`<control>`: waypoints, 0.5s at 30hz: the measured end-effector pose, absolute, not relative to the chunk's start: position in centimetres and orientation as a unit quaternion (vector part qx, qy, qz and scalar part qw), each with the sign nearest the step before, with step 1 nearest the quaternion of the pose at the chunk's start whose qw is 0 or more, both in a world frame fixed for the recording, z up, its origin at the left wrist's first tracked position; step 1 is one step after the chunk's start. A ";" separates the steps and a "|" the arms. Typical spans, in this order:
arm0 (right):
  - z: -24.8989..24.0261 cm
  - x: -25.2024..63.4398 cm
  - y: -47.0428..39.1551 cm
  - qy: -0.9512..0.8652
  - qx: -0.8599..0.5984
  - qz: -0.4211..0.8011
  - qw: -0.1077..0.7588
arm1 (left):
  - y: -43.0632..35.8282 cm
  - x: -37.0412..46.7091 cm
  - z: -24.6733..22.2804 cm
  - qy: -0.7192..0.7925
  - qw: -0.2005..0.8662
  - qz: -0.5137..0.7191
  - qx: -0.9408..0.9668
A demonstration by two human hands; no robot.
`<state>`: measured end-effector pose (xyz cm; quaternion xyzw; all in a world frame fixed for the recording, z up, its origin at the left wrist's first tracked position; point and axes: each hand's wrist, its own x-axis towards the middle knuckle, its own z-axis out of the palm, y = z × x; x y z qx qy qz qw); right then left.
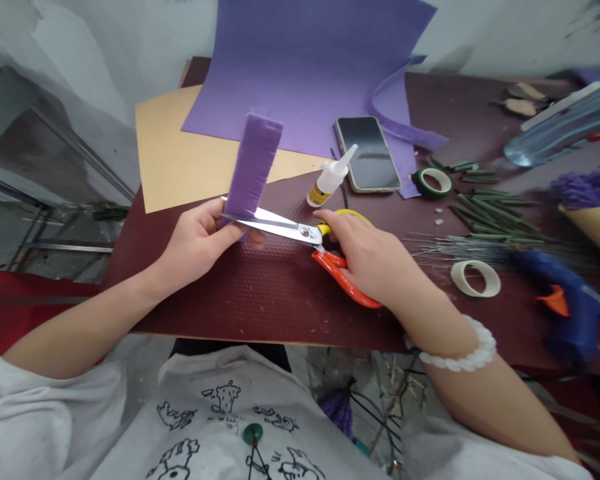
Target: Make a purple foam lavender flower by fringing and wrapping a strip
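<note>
Above the table's front part, my left hand (203,237) pinches the lower end of a folded purple paper strip (254,163), which stands up from the fingers. Fine slits run along the strip's right edge. My right hand (367,257) is wrapped round the scissors (300,231), which have one yellow and one red handle. Their blades are slightly parted and lie across the strip's lower end, close to my left thumb. Just behind the scissors stands a small white glue bottle (327,183) with a pointed nozzle.
Large purple paper (300,73) and a tan sheet (180,147) lie behind. Right of them are a phone (369,155), green tape (433,182), green stems (495,215), wires (445,248), a pale tape roll (475,278) and a blue glue gun (573,300). The table edge (240,339) is near me.
</note>
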<state>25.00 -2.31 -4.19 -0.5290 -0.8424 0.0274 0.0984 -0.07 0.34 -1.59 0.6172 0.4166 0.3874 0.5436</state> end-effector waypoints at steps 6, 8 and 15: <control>-4.1 24.6 -2.1 -0.833 -0.551 -0.011 0.059 | 0.3 0.0 -1.8 0.437 0.539 0.392 0.605; -4.2 24.5 -2.0 -0.829 -0.557 -0.024 0.049 | 0.3 0.0 -1.8 0.436 0.538 0.391 0.607; -4.1 24.4 -1.8 -0.822 -0.568 -0.026 0.030 | 0.5 -0.2 -2.1 0.421 0.540 0.390 0.616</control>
